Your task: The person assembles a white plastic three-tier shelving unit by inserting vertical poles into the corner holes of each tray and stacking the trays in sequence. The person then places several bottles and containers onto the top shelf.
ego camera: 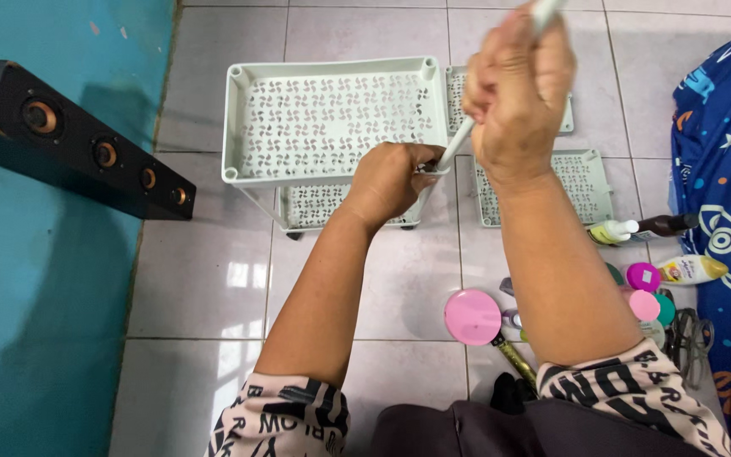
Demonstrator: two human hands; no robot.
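White pole [457, 145] stands tilted in the near right corner socket of the pale green perforated tray [332, 118], its upper end closed inside the right hand [518, 89], its foot ringed by the left hand [389, 179] gripping that corner. To seat well, judged: bring pole upright over the socket, press straight down, left hand steadying (no twisting). Below the grip sits a lower tray [315, 207]; right of it, two loose trays [590, 182] on tile.
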